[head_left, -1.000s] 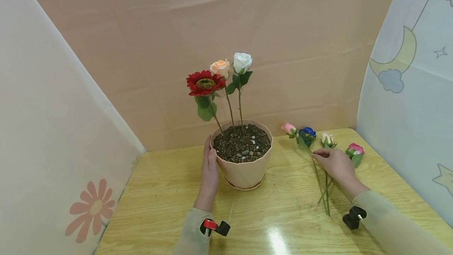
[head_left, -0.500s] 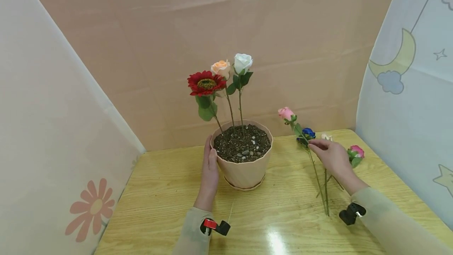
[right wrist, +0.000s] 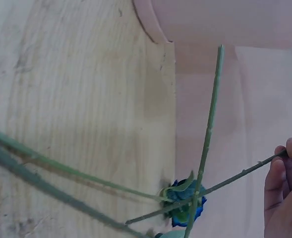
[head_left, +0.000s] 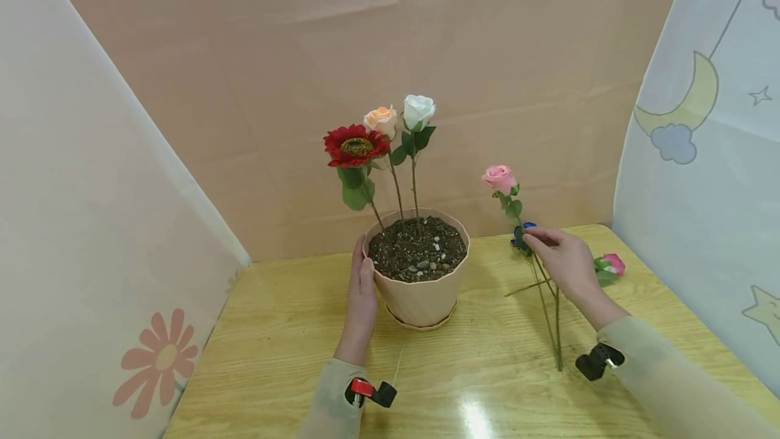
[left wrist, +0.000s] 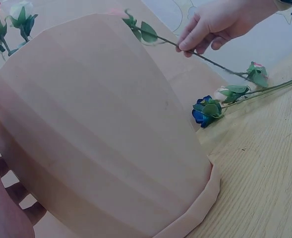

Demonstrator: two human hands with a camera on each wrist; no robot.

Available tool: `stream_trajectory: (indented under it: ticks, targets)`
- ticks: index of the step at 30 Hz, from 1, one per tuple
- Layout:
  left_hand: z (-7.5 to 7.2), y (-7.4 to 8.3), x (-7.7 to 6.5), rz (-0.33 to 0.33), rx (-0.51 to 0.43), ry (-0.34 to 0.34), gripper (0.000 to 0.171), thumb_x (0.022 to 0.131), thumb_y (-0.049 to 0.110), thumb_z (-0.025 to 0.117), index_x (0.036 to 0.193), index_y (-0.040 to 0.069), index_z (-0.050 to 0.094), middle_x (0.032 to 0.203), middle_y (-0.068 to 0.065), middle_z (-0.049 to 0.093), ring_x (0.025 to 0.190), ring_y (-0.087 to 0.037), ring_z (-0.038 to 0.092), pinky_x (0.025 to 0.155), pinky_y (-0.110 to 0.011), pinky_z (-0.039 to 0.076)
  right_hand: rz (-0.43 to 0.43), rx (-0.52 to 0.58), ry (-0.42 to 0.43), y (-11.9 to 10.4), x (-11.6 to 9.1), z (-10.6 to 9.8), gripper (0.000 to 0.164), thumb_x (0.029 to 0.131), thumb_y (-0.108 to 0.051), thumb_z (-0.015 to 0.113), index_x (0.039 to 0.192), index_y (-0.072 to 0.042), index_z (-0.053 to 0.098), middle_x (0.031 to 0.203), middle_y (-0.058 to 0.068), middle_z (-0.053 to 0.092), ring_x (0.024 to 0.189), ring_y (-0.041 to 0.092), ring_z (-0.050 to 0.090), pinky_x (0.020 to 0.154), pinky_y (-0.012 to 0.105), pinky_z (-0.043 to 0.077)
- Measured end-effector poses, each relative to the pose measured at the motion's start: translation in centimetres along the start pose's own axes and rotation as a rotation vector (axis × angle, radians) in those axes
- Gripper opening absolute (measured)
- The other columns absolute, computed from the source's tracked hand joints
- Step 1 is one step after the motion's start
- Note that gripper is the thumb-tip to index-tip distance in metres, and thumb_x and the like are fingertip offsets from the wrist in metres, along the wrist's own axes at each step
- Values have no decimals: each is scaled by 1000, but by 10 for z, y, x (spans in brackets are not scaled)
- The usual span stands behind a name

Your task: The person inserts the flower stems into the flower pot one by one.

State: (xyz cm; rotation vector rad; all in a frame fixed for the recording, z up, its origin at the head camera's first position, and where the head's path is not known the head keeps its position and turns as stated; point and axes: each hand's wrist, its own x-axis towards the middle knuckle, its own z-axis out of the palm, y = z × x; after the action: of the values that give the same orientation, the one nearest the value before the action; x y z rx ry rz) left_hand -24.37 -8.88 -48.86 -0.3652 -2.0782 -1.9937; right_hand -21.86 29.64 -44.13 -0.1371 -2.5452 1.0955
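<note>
My right hand (head_left: 563, 259) pinches the stem of a pink rose (head_left: 500, 179) between thumb and fingertips, its bloom raised above the table. Below that hand lies a blue rose (left wrist: 205, 111), partly covered in the head view. A cream rose (left wrist: 231, 92) lies close to it, and a magenta rose (head_left: 611, 264) is farther right. Flat along the left side of a beige flowerpot (head_left: 420, 300) rests my left hand (head_left: 361, 290). Dark soil (head_left: 408, 256) with pebbles fills the pot. Standing in it are a red sunflower-like bloom (head_left: 356, 146), a peach rose (head_left: 381, 120) and a white rose (head_left: 418, 112).
The wooden table (head_left: 274, 330) runs back to a beige cloth backdrop (head_left: 292, 87). Printed cloths hang at both sides, with a moon (head_left: 703, 90) on the right one. Loose stems (head_left: 557, 337) cross on the table beneath my right hand. A saucer (head_left: 420, 325) sits under the pot.
The pink rose has come up off the table, its bloom now higher and more upright. The magenta rose's stem has swung toward the pot. My left hand stays against the pot.
</note>
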Motion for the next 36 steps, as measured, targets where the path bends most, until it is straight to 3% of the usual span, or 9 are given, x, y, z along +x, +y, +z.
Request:
stream_trajectory:
  ticks: [5,12,18,28,36]
  targets:
    - [0,0,-1,-13,12,7,57,123,37,30,178,25,23,183,-4,19,168,-35,15,131,-65,16,-10,45,16,-11,2,-2,52,111,-50,66,141,-8,76,119,17,76,73,17,68,56,31,49]
    - [-1,2,-2,-33,0,-2,60,122,44,31,178,26,20,184,-3,15,168,-35,13,131,-66,15,-29,92,45,-27,4,-5,53,108,-53,69,139,-10,78,123,16,78,75,9,72,64,27,53]
    - [0,2,-1,-18,-1,0,59,122,41,31,178,25,21,184,-4,16,168,-35,14,131,-66,15,-58,162,70,-47,9,-9,53,106,-54,72,135,-11,80,117,14,80,72,9,71,59,24,52]
    - [-1,1,-1,-6,2,4,58,122,38,30,178,23,21,183,-5,17,168,-35,14,132,-64,15,-130,378,129,-104,20,-21,43,104,-44,79,130,-10,82,108,-11,81,71,9,71,65,20,58]
    - [-1,1,0,10,-3,-4,57,123,33,30,178,23,22,183,-4,18,168,-35,15,131,-65,16,-173,461,162,-148,27,-25,38,102,-45,81,123,-13,84,104,-10,82,74,11,71,65,23,57]
